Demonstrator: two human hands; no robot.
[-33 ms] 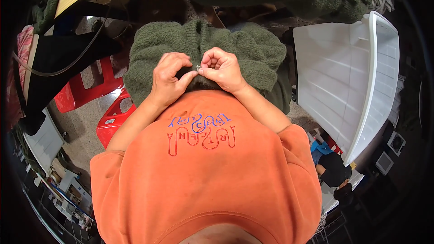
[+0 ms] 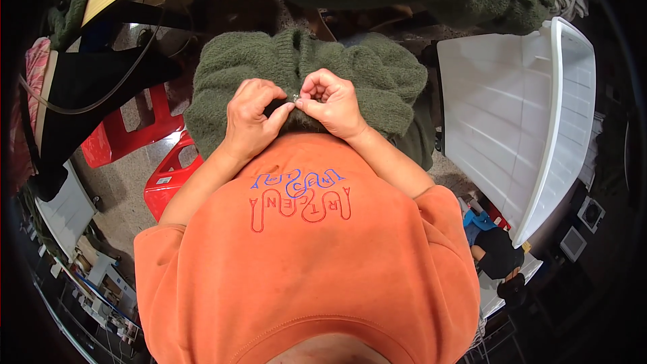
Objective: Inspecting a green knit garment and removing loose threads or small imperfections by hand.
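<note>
In the head view, the right hand [image 2: 330, 104] pinched a small shiny piece [image 2: 295, 98] by the green sweater [image 2: 236, 61], bunched before the orange shirt [image 2: 310, 276]; the left hand [image 2: 253, 114] curled beside it, its grip impossible to tell.

A fuzzy green knit garment [image 2: 367, 81] lies bunched in folds; a tiny shiny piece [image 2: 295, 98] shows against it.

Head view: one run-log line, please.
right hand: pinching small shiny piece | left hand: thumb near it | green knit: bunched beneath hands | white bin: right side
</note>
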